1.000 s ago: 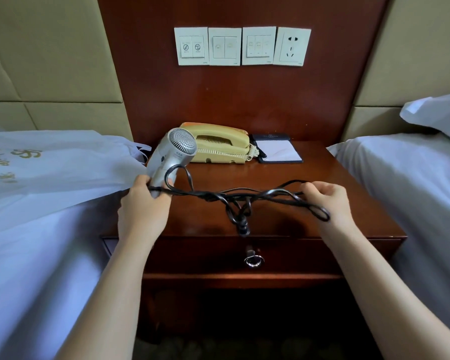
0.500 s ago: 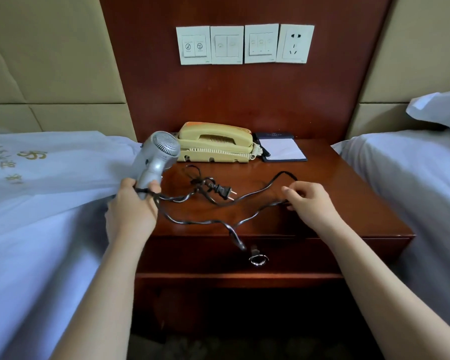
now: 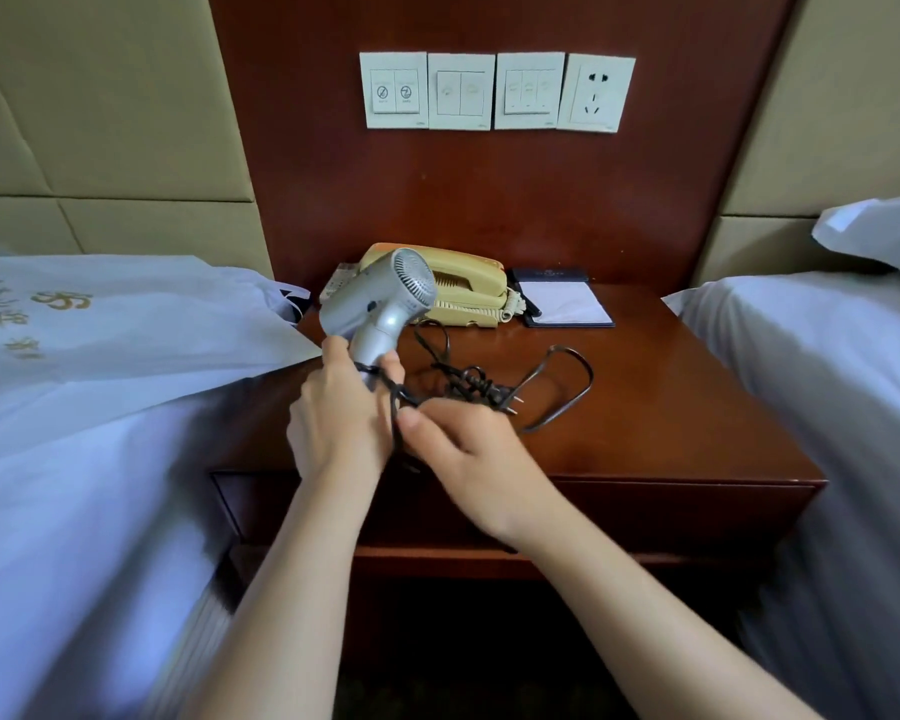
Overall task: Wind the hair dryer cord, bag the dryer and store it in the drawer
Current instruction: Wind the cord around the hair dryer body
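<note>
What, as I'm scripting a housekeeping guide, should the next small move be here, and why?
Probably the right hand should carry its pinched stretch of cord round the hair dryer handle for another turn. The left hand grips that handle, one turn seems to cross it already, and a loose loop with the plug lies unwound on the nightstand.

L hand (image 3: 339, 418) raised, back twd camera, fingers + thumb curled round hair dryer (image 3: 380, 304) handle. R hand (image 3: 468, 459) just beside it, thumb + forefinger pinching cord (image 3: 476, 384), other fingers curled under. Both forearms bare, angling in from bottom edge twd centre.
</note>
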`<act>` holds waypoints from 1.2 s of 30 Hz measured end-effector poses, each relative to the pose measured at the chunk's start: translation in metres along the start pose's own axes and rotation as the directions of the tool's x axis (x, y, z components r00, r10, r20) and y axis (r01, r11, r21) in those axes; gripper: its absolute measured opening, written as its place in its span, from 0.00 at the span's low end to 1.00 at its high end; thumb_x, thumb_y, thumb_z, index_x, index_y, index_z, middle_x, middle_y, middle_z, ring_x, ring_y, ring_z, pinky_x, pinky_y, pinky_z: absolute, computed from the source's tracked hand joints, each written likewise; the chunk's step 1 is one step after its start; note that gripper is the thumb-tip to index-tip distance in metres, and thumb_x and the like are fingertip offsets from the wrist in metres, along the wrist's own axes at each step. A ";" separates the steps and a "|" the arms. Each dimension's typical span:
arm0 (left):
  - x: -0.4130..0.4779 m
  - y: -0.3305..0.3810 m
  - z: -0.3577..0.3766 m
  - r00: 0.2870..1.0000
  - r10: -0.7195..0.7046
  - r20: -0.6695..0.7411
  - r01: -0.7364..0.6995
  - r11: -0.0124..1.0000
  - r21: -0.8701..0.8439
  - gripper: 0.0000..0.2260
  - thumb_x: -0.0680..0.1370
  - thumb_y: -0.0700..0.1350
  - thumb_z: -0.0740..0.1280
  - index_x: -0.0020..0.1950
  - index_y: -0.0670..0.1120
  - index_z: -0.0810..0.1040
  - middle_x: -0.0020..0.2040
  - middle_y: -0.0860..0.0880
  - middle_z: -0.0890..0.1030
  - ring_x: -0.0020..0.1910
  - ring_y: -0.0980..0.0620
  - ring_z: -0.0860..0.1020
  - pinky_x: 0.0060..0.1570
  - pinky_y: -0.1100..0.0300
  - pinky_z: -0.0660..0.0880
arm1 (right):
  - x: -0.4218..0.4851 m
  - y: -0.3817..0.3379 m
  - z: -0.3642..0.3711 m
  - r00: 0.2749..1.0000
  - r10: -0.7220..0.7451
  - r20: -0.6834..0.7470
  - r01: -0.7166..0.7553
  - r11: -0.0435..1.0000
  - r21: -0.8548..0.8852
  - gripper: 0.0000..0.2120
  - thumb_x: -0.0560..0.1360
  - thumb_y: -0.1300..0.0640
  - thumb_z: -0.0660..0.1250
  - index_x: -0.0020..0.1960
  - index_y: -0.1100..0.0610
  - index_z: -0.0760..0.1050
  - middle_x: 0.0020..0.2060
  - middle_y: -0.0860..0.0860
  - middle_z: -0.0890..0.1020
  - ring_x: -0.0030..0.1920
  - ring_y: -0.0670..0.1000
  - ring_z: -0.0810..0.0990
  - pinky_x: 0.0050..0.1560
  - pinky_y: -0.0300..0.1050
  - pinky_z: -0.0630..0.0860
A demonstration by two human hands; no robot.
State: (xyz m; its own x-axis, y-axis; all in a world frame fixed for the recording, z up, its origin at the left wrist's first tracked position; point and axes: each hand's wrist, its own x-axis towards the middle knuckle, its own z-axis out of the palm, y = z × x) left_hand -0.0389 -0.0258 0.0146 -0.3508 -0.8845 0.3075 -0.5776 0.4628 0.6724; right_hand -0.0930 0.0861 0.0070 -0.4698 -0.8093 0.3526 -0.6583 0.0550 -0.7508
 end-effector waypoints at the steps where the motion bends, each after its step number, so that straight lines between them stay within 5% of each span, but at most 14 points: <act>1: -0.002 0.002 0.002 1.000 0.018 0.007 -0.018 1.000 0.013 0.15 0.77 0.52 0.61 0.59 0.45 0.69 0.52 0.38 0.79 0.53 0.35 0.77 0.42 0.51 0.67 | -0.001 -0.001 0.007 0.999 0.049 0.005 -0.049 0.998 0.030 0.20 0.73 0.39 0.58 0.34 0.55 0.70 0.30 0.52 0.78 0.36 0.51 0.79 0.42 0.50 0.74; 5: -0.005 0.004 0.008 0.998 0.039 0.050 -0.040 0.999 0.034 0.14 0.77 0.51 0.61 0.60 0.46 0.68 0.55 0.39 0.79 0.54 0.35 0.76 0.43 0.52 0.65 | 0.003 -0.001 0.005 0.998 0.054 -0.017 -0.050 0.987 0.151 0.17 0.77 0.53 0.60 0.31 0.56 0.68 0.23 0.48 0.76 0.25 0.46 0.77 0.33 0.42 0.76; 7: -0.004 0.002 0.007 0.998 0.017 0.064 -0.017 1.000 0.003 0.16 0.77 0.55 0.61 0.60 0.47 0.70 0.55 0.39 0.79 0.55 0.34 0.76 0.44 0.53 0.65 | 0.009 0.002 -0.008 0.996 0.070 -0.057 -0.055 0.972 0.230 0.19 0.78 0.54 0.59 0.29 0.53 0.64 0.20 0.44 0.68 0.20 0.41 0.66 0.25 0.34 0.64; 10: -0.003 0.000 0.004 0.997 0.051 0.055 -0.052 0.999 0.005 0.17 0.78 0.57 0.60 0.59 0.47 0.70 0.54 0.41 0.79 0.53 0.36 0.76 0.43 0.54 0.66 | 0.015 0.015 -0.033 0.962 0.240 -0.129 -0.180 0.914 0.364 0.20 0.80 0.55 0.57 0.30 0.54 0.60 0.24 0.46 0.59 0.22 0.43 0.55 0.24 0.35 0.52; 13: -0.004 0.001 0.004 0.993 0.086 0.082 -0.086 0.996 -0.001 0.16 0.78 0.57 0.60 0.59 0.48 0.71 0.52 0.43 0.80 0.51 0.38 0.77 0.42 0.54 0.67 | 0.017 0.028 -0.042 0.882 0.466 -0.066 -0.305 0.673 0.673 0.20 0.81 0.55 0.56 0.30 0.55 0.62 0.22 0.46 0.57 0.21 0.44 0.54 0.21 0.36 0.52; 16: -0.004 -0.002 0.006 0.992 0.090 0.093 -0.092 0.996 0.018 0.16 0.77 0.57 0.61 0.58 0.48 0.71 0.53 0.43 0.80 0.51 0.38 0.77 0.42 0.54 0.68 | 0.022 0.034 -0.049 0.816 0.578 -0.010 -0.283 0.413 0.866 0.19 0.81 0.57 0.55 0.31 0.57 0.65 0.18 0.45 0.59 0.17 0.43 0.55 0.17 0.34 0.53; 20: -0.003 0.001 0.007 0.989 0.124 0.076 -0.128 0.991 0.049 0.16 0.77 0.57 0.61 0.58 0.48 0.71 0.52 0.43 0.80 0.50 0.37 0.77 0.41 0.54 0.69 | 0.026 0.036 -0.060 0.800 0.600 0.000 -0.179 0.240 0.954 0.20 0.82 0.57 0.52 0.32 0.58 0.65 0.17 0.45 0.59 0.16 0.43 0.55 0.16 0.34 0.53; 27: -0.001 0.007 0.008 0.990 0.128 0.063 -0.132 0.990 0.057 0.15 0.77 0.55 0.63 0.58 0.48 0.71 0.52 0.42 0.80 0.49 0.37 0.76 0.41 0.53 0.67 | 0.033 0.033 -0.074 0.765 0.641 -0.060 -0.027 0.124 0.992 0.20 0.82 0.57 0.52 0.31 0.58 0.66 0.16 0.45 0.59 0.16 0.43 0.55 0.15 0.34 0.52; 36: 0.014 0.003 0.005 0.994 0.092 0.060 -0.089 0.994 -0.056 0.12 0.75 0.55 0.64 0.54 0.50 0.72 0.48 0.44 0.79 0.50 0.37 0.76 0.43 0.52 0.70 | 0.031 0.030 -0.095 0.825 0.546 -0.149 0.075 0.157 0.985 0.18 0.82 0.57 0.51 0.37 0.61 0.71 0.17 0.44 0.58 0.16 0.42 0.55 0.15 0.34 0.54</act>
State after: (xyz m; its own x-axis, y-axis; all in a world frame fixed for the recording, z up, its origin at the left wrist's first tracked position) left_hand -0.0495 -0.0367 0.0180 -0.4461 -0.8329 0.3276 -0.5016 0.5358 0.6792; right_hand -0.1830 0.1176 0.0485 -0.8343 -0.5501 -0.0354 0.4411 -0.6277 -0.6414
